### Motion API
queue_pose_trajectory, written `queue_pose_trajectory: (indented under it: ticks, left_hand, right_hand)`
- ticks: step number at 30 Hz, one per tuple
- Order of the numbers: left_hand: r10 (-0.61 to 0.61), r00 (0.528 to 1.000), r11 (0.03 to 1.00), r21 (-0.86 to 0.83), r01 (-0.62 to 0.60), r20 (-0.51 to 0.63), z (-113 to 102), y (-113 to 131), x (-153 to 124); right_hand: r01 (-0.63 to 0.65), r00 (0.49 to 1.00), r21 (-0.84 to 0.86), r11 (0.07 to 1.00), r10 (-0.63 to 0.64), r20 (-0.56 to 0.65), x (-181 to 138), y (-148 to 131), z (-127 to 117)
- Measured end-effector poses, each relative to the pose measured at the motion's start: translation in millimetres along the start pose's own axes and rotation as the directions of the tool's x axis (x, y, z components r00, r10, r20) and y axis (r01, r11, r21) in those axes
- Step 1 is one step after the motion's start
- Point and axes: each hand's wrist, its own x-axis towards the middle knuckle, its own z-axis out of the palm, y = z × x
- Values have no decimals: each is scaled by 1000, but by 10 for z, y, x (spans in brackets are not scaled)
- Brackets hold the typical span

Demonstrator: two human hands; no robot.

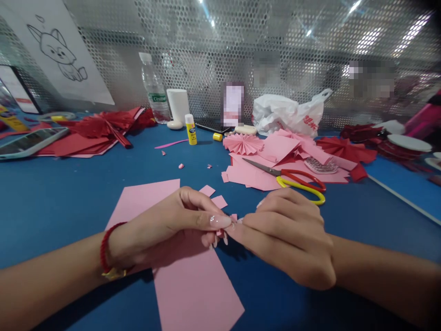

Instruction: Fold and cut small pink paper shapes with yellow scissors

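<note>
My left hand [193, 218] pinches a small piece of pink paper [219, 232] between thumb and fingers. Meeting it from the right, my right hand [289, 234] is closed, its fingertips pressed against the same small piece; most of the piece is hidden by the fingers. Beneath my left hand lies a large pink paper sheet [196, 289]. Small pink paper squares [219, 201] rest on the table just beyond my fingers. Scissors [272, 171] with red and yellow handles lie beyond my right hand, blades partly over pink paper.
A glue stick [192, 131] stands uncapped, its yellow cap [217, 137] nearby. Folded pink paper fans [243, 143] and a white plastic bag [285, 112] sit back right. Red papers [89, 133], a phone [32, 142] and a water bottle [155, 92] are at left, before a perforated metal screen [213, 55].
</note>
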Motion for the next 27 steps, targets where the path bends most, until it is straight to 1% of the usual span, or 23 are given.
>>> queue_pose_trajectory:
  ticks: [6, 11, 14, 18, 20, 22, 24, 27]
  left_hand:
    - [32, 999, 999, 24, -31, -31, -17, -4, -5]
    - [95, 995, 993, 78, -94, -15, -26, 4, -11]
    - [154, 988, 981, 119, -152, -11, -30, 27, 0]
    - [219, 976, 964, 157, -216, 0, -40, 57, 18]
    - [250, 968, 955, 165, -247, 0, -46, 62, 19]
    - [285, 958, 945, 168, -282, 4, -50, 62, 16]
    - [320, 947, 932, 175, -317, 10, -51, 58, 16]
    - [357, 934, 915, 192, -354, 20, -52, 53, 20]
  right_hand:
    - [-17, 999, 5, 1000, 17, -49, 12, 28, 14]
    - [-18, 997, 30, 999, 20, -68, 17, 28, 5]
    - [-83, 989, 94, 992, 93, -113, 17, 13, 37]
    - [-213, 947, 179, 961, 248, -204, 33, -48, 109]
    - [-238, 929, 203, 950, 283, -239, 45, -78, 138]
    - [-232, 919, 214, 949, 286, -272, 55, -92, 156]
    - [-233, 916, 218, 948, 289, -277, 63, -92, 160]
    - [-277, 924, 238, 931, 326, -199, 71, -79, 147]
